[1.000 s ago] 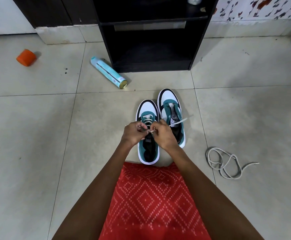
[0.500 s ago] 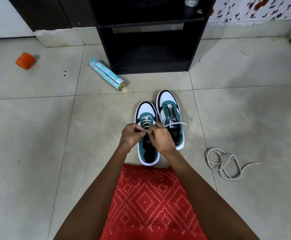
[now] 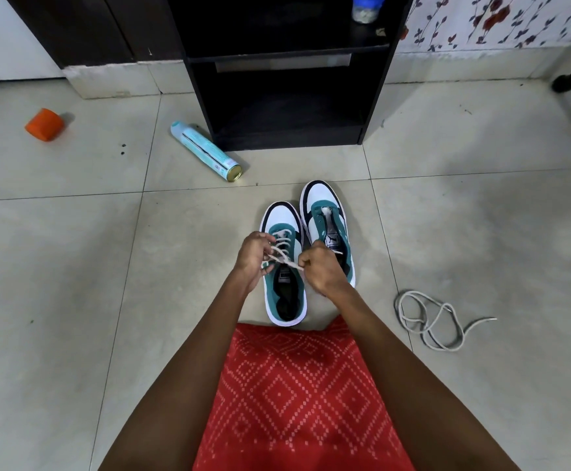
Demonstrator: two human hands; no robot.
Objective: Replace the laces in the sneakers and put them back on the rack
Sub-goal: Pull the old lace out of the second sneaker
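Glossy pale floor tiles [image 3: 73, 266], matt black wooden rack [image 3: 372, 96], woven white lace [image 3: 430, 321], metal-ended spray can [image 3: 206, 153], patterned red cloth [image 3: 297, 402]

Two teal, white and black sneakers stand side by side on the floor tiles, toes towards the black rack [image 3: 202, 96], soles down. The left sneaker [image 3: 285, 311] sits a little nearer the person. A white lace [image 3: 282, 244] crosses its front eyelets, and both ends are drawn up over the tongue, one pinched in the left hand [image 3: 251, 258] and one in the right hand [image 3: 321, 271]. The right sneaker [image 3: 321, 202] is almost unlaced, with its tongue showing. A loose lace [image 3: 445, 349] lies in slack loops on the floor, well apart to the right. The rack's lower shelf is open.
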